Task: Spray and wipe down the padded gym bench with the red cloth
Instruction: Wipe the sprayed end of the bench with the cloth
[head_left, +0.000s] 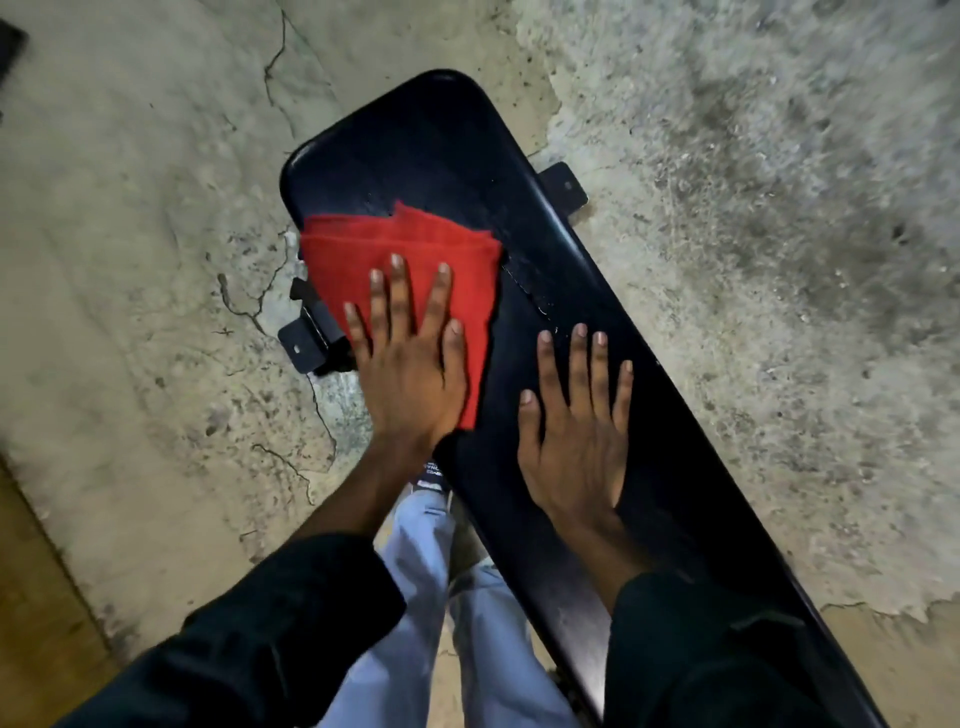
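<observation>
A long black padded bench (670, 415) runs from the upper middle down to the lower right. A folded red cloth (363, 260) lies on its left half, near the far end. My left hand (410, 374) lies flat on the cloth with fingers spread, pressing it onto the pad. My right hand (576, 436) rests flat on the bare pad to the right, fingers apart, holding nothing. No spray bottle is in view.
Black metal feet of the bench frame stick out at the left (306, 343) and the far right (563, 184). The floor (156, 208) is cracked, stained concrete. My legs in light trousers (441, 597) stand against the bench's near left side.
</observation>
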